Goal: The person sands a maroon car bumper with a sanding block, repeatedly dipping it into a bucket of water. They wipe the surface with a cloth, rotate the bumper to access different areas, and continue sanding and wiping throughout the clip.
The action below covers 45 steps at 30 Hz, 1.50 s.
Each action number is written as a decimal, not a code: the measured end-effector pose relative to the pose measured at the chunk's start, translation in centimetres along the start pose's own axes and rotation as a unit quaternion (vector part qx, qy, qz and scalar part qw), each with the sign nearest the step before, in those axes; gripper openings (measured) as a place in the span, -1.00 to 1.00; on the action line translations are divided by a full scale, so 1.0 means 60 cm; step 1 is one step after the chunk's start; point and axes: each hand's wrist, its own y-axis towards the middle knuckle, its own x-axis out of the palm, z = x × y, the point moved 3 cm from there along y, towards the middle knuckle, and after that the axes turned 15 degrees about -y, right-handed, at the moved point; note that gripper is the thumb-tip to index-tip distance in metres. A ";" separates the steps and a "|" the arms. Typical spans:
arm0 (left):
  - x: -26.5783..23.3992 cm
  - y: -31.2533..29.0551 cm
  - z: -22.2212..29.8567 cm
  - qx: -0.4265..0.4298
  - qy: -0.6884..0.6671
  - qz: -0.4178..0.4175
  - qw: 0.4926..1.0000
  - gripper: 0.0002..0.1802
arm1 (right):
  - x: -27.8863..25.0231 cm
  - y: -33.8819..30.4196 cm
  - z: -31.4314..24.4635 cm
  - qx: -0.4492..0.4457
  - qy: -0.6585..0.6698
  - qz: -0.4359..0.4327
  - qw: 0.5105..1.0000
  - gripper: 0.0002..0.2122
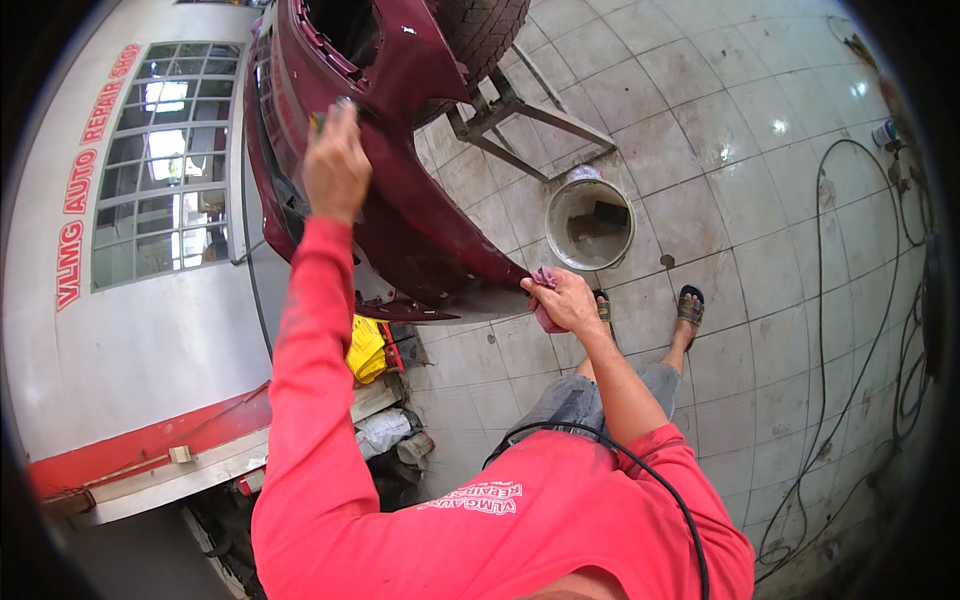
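Note:
A dark red car bumper [425, 225] curves through the middle of the view, dull and greyish along its near edge. My left hand [338, 170] reaches far over it, fingers bent down against its painted surface. Something small with a bit of green shows at those fingertips, mostly hidden. At the bumper's right-hand tip is my right hand [568, 300], closed round a crumpled pinkish-purple cloth [545, 315], part of which hangs below the fingers.
Right of the bumper, a bucket [632, 228] of murky water holds a dark block. Beyond it are a metal stand [540, 112] and a tyre [480, 35]. A yellow package [367, 350] lies below the bumper. Dark hoses [822, 240] trail over the tiled floor at right.

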 end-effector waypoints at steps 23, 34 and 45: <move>0.001 -0.082 0.087 0.132 -0.094 -0.025 0.986 -0.53 | 0.002 0.013 0.017 0.004 0.057 0.057 0.997 -0.60; -0.007 -0.122 0.119 -0.068 -0.307 0.037 0.949 -0.57 | -0.013 0.016 0.019 0.022 0.068 -0.013 0.997 -0.60; -0.082 -0.278 0.076 -0.361 -0.402 0.318 0.779 -0.53 | -0.042 0.035 0.047 0.018 0.007 -0.128 0.992 -0.55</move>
